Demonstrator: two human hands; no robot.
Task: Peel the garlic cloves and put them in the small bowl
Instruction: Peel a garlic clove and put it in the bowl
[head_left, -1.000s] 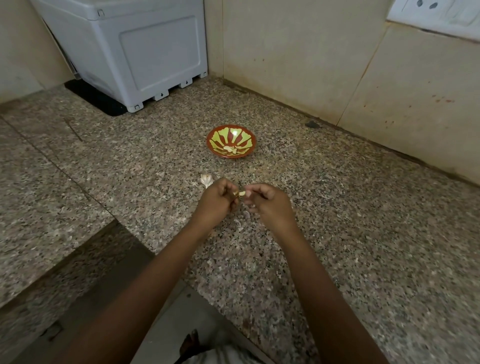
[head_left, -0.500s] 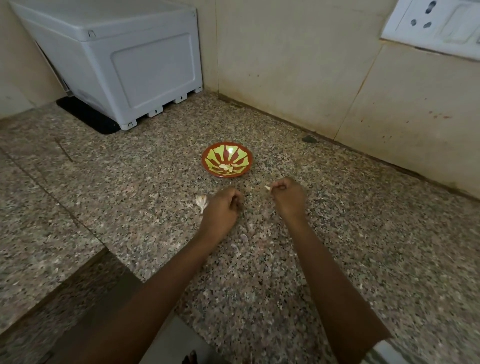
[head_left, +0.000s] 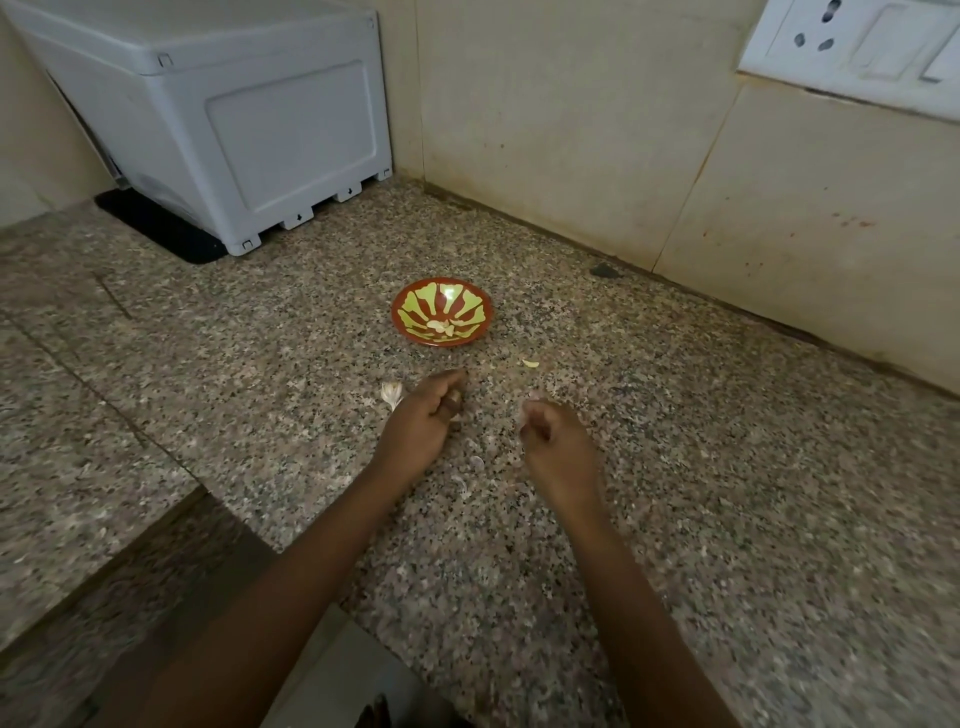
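The small red bowl (head_left: 402, 317) with a yellow-green pattern stands on the granite counter (head_left: 727, 493), and a few peeled garlic pieces (head_left: 441, 327) lie inside it. My left hand (head_left: 423, 421) is in front of the bowl, its fingers curled round a garlic clove (head_left: 455, 400) that only just shows. To its right my right hand (head_left: 558, 441) hovers with curled fingers, and I see nothing plainly held in it. A small pale piece (head_left: 530, 364) lies on the counter between my right hand and the bowl. An unpeeled clove (head_left: 392, 393) lies just left of my left hand.
A grey plastic box (head_left: 234, 119) on a black mat fills the back left corner. The tiled wall (head_left: 571, 130) runs close behind the bowl, with a white socket plate (head_left: 857, 47) at the upper right. Thin peel scraps (head_left: 475, 461) lie between my wrists. The counter steps down at the lower left.
My hands came apart after working together on the clove. The right hand moved right with a small pale piece, then drew back; that piece now lies on the counter.
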